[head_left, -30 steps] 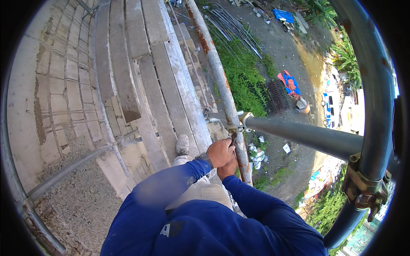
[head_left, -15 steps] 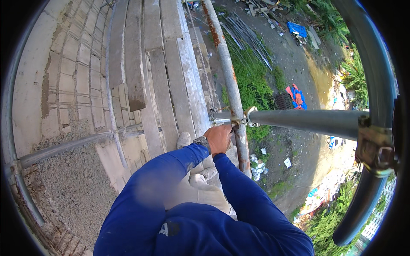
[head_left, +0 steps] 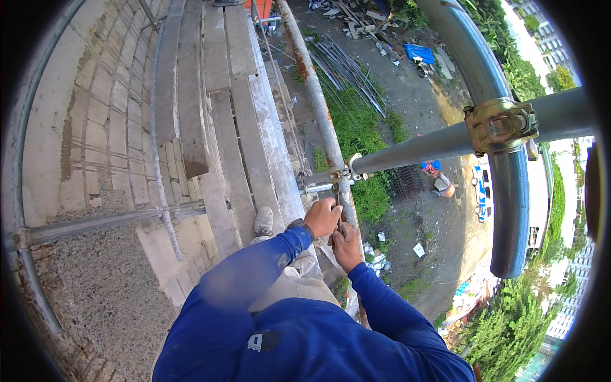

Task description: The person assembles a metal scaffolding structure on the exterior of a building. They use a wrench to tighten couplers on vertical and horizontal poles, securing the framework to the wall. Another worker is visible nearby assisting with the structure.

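Note:
Both my hands are closed around a dark metal wrench (head_left: pixel 339 209) lying along the rusty scaffold tube (head_left: pixel 322 114). My left hand (head_left: pixel 323 218) grips higher up, and my right hand (head_left: pixel 347 247) is just below it, lower on the handle. The wrench's far end meets the underside of a metal coupler (head_left: pixel 337 176), where a crosswise grey tube (head_left: pixel 414 145) joins the rusty one. My fingers hide much of the handle, and the fit on the nut is too small to make out.
Plank decking (head_left: pixel 248 140) under my shoes runs ahead beside a block wall (head_left: pixel 105 114). Another coupler (head_left: pixel 501 126) clamps a thick upright tube on the right. Far below lie ground, a pile of pipes (head_left: pixel 347 70) and a blue tarp (head_left: pixel 419 53). Someone's shoe (head_left: pixel 228 2) shows at the top.
Both hands have moved from beside the coupler down toward me, and my right hand now shows on the wrench. The view has tilted, with the crosswise tube's right end higher.

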